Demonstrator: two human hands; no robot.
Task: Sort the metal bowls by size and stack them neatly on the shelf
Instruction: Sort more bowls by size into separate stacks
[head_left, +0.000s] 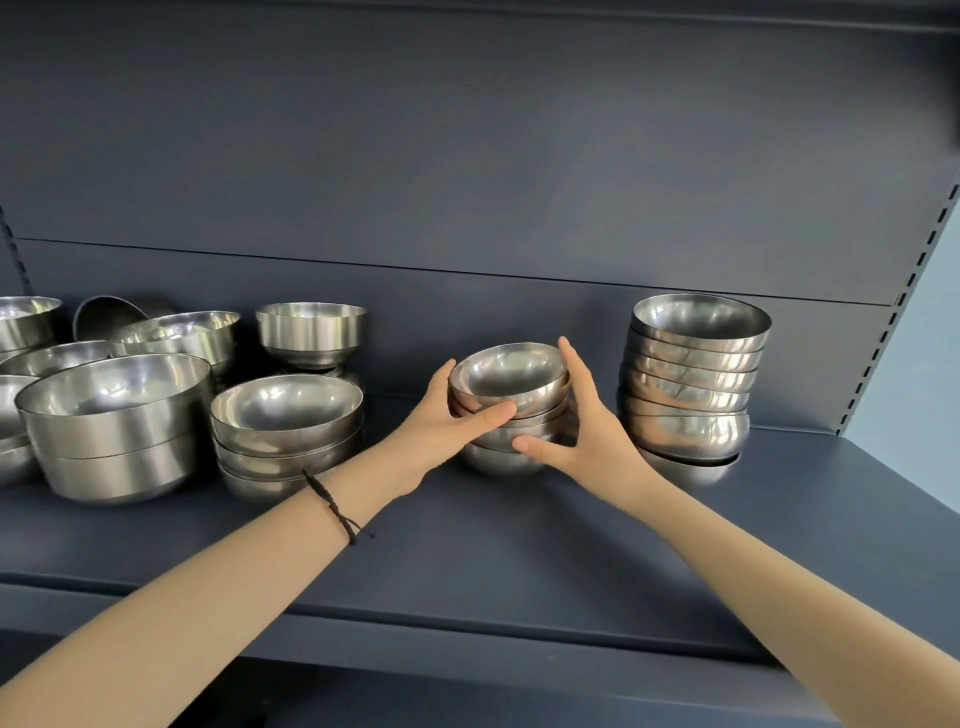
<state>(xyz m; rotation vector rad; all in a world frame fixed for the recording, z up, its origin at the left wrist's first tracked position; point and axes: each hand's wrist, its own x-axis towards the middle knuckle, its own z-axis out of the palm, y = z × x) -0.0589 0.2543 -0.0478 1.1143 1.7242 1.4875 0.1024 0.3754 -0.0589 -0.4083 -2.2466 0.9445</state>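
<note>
Steel small-bowl stack (509, 387) sits midway along the shelf (467, 545), left hand (447, 418) and right hand (589, 434) gripping its sides; squaring it seems the step. Next likely needs matching bowls from the unsorted cluster (117, 415).

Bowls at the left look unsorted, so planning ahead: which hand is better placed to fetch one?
Probably left. The left hand holds the middle stack on the side nearest those bowls; the right hand would have to cross over it.

back panel (467, 182) — dark blue | slotted upright (903, 304) — right edge | pale wall (927, 374) beyond
</note>
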